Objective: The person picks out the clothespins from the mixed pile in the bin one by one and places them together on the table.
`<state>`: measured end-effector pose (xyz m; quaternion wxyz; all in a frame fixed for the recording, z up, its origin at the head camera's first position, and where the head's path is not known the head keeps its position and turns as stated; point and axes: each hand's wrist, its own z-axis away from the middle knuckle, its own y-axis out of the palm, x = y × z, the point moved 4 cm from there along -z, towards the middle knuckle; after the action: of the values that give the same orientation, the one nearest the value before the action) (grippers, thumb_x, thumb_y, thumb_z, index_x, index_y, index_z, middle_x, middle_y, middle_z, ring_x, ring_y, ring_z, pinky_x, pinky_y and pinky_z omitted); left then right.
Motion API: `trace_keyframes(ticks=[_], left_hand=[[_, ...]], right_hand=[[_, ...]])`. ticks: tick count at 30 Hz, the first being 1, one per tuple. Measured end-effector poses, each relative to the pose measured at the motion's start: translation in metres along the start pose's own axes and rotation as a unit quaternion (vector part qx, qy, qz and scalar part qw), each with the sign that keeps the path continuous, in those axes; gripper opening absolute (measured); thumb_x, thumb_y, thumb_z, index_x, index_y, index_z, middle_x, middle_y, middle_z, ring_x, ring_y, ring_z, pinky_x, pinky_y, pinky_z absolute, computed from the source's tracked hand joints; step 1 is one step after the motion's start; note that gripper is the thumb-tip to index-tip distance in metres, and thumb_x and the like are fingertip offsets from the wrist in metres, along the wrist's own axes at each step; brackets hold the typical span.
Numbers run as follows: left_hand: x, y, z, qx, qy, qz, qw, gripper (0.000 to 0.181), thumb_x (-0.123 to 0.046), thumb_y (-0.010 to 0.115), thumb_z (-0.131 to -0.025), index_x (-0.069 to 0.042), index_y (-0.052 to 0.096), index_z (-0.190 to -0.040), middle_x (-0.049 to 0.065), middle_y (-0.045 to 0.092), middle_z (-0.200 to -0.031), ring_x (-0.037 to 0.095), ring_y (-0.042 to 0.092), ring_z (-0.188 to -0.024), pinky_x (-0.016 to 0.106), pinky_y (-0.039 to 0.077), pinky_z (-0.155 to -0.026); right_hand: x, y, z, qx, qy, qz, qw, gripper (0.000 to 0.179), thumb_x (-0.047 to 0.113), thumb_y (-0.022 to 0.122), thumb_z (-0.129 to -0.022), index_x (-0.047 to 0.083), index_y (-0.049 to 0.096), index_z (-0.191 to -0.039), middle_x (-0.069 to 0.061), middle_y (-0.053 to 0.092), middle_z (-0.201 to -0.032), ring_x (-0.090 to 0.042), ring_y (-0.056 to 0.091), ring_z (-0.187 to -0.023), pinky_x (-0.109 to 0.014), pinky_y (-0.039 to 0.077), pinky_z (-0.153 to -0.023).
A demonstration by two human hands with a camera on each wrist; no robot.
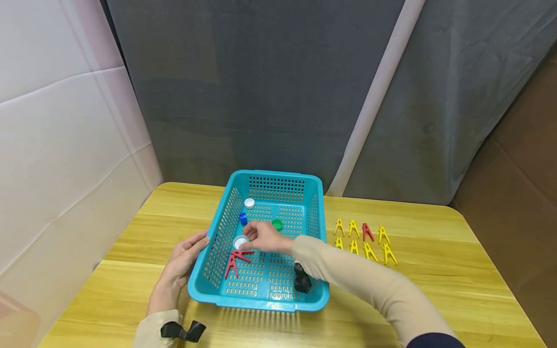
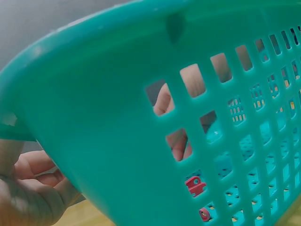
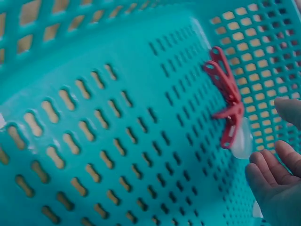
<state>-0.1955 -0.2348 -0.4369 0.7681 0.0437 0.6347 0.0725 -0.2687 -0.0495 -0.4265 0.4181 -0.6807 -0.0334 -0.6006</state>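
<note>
A turquoise plastic basket (image 1: 256,304) stands on the table. My left hand (image 1: 179,261) grips its left rim, the thumb at the top edge and the fingers outside the wall. Inside the basket, my right hand (image 1: 266,238) reaches toward the left wall, thumb and fingers apart, beside a whitish round cap (image 1: 241,243). Two red clothespins (image 3: 227,92) lie in front of that cap. Farther back in the basket are a blue cap (image 1: 243,219), a green cap (image 1: 277,224) and a white cap (image 1: 249,203).
Right of the basket, several yellow clothespins (image 1: 369,252) and a red one (image 1: 367,232) stand in two rows on the wooden table (image 1: 435,270). My right forearm crosses the basket's right rim. A grey cloth (image 1: 278,96) hangs behind the table.
</note>
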Motion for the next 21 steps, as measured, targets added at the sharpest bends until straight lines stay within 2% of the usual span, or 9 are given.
trace_keyframes(ticks=[5, 12, 21], left_hand=[[0.0, 0.0, 0.0, 0.001, 0.001, 0.003, 1.0, 0.055, -0.012, 0.054, -0.094, 0.012, 0.032, -0.139, -0.005, 0.068, -0.091, 0.011, 0.066, -0.081, 0.028, 0.056, -0.071], [0.0, 0.001, 0.0, 0.003, 0.006, 0.0, 1.0, 0.056, -0.012, 0.054, -0.094, 0.013, 0.032, -0.139, -0.005, 0.068, -0.092, 0.011, 0.066, -0.082, 0.028, 0.056, -0.072], [0.001, 0.0, 0.0, 0.005, 0.007, 0.0, 1.0, 0.056, -0.012, 0.054, -0.094, 0.013, 0.031, -0.139, -0.005, 0.068, -0.091, 0.011, 0.066, -0.081, 0.028, 0.056, -0.071]], right_hand=[[-0.001, 0.01, 0.002, 0.013, -0.004, 0.021, 0.9997, 0.037, 0.006, 0.078, -0.074, -0.005, 0.06, -0.105, -0.015, 0.062, -0.1, -0.025, 0.059, -0.093, -0.016, 0.046, -0.076], [-0.006, 0.021, 0.002, 0.018, -0.02, 0.068, 0.9973, 0.034, 0.006, 0.081, -0.071, -0.002, 0.061, -0.098, -0.01, 0.062, -0.095, -0.018, 0.058, -0.087, -0.015, 0.045, -0.076], [-0.008, 0.027, 0.002, 0.006, -0.034, 0.14, 0.9895, 0.037, 0.002, 0.083, -0.065, 0.004, 0.057, -0.091, -0.002, 0.05, -0.087, -0.008, 0.042, -0.078, -0.015, 0.04, -0.071]])
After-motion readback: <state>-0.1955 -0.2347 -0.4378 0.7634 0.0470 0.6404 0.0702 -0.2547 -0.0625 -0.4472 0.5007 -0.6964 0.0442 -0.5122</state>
